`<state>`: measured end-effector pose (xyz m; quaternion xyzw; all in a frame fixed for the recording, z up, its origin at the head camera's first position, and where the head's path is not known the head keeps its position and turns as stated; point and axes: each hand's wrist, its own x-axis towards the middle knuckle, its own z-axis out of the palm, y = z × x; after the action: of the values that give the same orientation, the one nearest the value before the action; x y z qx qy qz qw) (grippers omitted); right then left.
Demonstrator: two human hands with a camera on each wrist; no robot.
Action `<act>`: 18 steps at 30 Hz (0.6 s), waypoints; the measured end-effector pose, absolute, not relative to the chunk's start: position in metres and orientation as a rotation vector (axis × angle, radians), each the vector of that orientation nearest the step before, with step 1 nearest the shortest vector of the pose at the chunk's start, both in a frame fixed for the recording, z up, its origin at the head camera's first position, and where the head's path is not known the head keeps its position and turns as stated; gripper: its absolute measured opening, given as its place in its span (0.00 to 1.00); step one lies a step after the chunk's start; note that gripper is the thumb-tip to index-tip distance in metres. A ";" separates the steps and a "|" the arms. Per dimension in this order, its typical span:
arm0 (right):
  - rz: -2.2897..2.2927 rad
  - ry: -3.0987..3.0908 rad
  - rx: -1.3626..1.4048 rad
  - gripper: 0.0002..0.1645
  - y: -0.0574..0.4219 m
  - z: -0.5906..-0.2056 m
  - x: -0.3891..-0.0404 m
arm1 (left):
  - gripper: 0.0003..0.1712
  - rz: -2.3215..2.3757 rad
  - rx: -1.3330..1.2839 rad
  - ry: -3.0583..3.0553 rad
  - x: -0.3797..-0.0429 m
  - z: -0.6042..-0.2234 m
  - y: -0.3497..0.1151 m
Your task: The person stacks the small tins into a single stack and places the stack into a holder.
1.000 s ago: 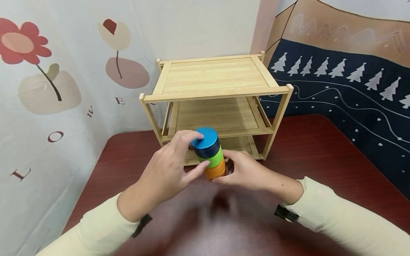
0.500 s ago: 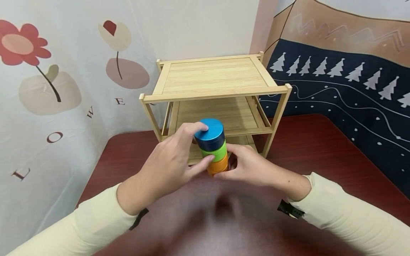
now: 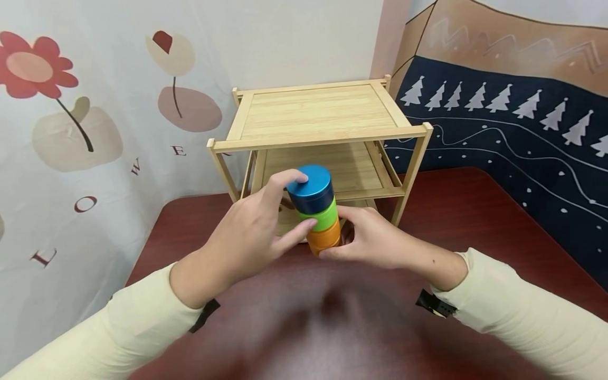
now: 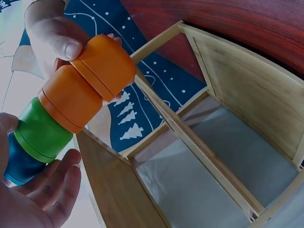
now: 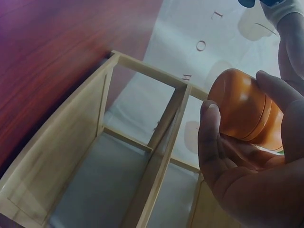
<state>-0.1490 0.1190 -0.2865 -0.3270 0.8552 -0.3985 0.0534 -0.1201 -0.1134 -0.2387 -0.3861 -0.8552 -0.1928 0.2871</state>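
Between both hands is a tilted stack of round lidded canisters, clear of the table: a blue canister (image 3: 311, 187) on top, a green canister (image 3: 320, 217) below it, then orange canisters (image 3: 325, 237). My left hand (image 3: 249, 229) holds the upper part, its index fingertip on the blue top and its thumb at the green side. In the left wrist view its fingers curl around the blue end. My right hand (image 3: 368, 237) grips the lower orange part, thumb on the near side. The right wrist view shows the lowest orange canister (image 5: 237, 104) between thumb and fingers.
A light wooden shelf rack (image 3: 323, 113) with three tiers stands just behind the hands on the dark red table (image 3: 456, 211). Printed cloths hang at the back and sides, one with flowers and a navy cloth (image 3: 475, 126) with white trees.
The canister stack has risen and shifted slightly right, with both hands moving along with it. The holds look the same.
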 end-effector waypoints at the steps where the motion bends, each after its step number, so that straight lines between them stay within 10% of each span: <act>1: -1.211 2.594 -0.995 0.28 0.119 -0.286 -0.149 | 0.41 -0.518 -1.030 -2.289 -0.120 -0.238 -0.113; 18: -1.197 2.611 -0.979 0.28 0.120 -0.278 -0.149 | 0.39 -0.542 -1.009 -2.322 -0.127 -0.228 -0.113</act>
<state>-0.1493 0.1200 -0.2776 -0.3223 0.8591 -0.3939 0.0534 -0.1267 -0.1132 -0.2280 -0.3751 -0.8629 -0.2013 0.2725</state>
